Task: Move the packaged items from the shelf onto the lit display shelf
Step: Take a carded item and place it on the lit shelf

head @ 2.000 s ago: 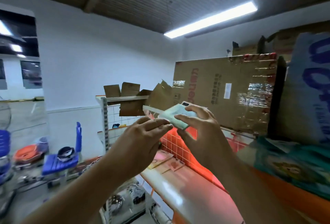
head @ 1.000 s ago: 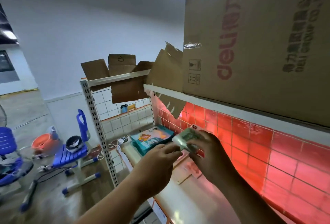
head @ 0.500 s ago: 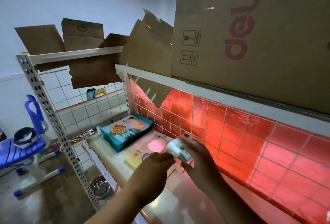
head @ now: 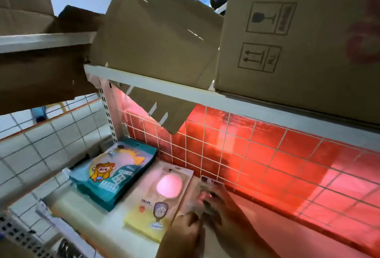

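Observation:
A small pale packet point(head: 206, 185) with a dark-holed header card lies on the lit display shelf point(head: 308, 235), against the red-lit grid back. My right hand point(head: 221, 208) holds it from above with curled fingers. My left hand point(head: 183, 235) pinches its near corner. Right beside the packet on the left lies a yellow packaged item point(head: 152, 206) with a pink oval. A stack of teal cartoon packages point(head: 115, 175) sits further left, at the shelf's end. The packet is blurred under my fingers.
The red wire-grid back panel point(head: 267, 155) closes the shelf behind. The upper shelf board point(head: 164, 91) hangs low overhead with a large cardboard box point(head: 298, 41) and flattened cardboard point(head: 156, 37) drooping past its edge. A perforated post point(head: 109, 118) stands at the left corner.
Both hands carried the small packet from up near the cardboard box down to the lit shelf. It now rests on the board beside the yellow package.

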`<control>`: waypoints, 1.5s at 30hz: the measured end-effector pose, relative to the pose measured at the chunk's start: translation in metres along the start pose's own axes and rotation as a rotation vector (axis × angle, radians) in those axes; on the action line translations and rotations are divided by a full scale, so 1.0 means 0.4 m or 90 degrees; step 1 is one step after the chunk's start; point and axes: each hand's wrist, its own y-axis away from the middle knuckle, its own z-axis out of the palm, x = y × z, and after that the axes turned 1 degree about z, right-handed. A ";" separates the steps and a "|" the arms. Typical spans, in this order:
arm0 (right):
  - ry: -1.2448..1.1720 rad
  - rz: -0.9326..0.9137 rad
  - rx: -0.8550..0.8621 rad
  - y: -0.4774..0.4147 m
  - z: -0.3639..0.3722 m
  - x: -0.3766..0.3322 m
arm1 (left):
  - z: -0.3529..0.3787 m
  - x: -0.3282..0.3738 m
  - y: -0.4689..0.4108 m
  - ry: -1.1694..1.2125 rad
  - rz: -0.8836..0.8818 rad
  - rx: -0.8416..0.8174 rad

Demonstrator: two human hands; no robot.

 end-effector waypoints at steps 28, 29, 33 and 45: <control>-0.065 0.094 0.136 0.008 0.004 0.028 | 0.042 0.006 0.015 0.014 0.136 0.061; -0.070 0.099 0.147 0.008 0.007 0.031 | 0.040 0.007 0.016 0.014 0.139 0.053; -0.061 0.107 0.146 0.009 0.013 0.040 | 0.034 0.010 0.015 0.018 0.143 0.043; -0.028 0.122 0.116 0.006 0.022 0.048 | 0.023 0.013 0.013 0.025 0.131 0.024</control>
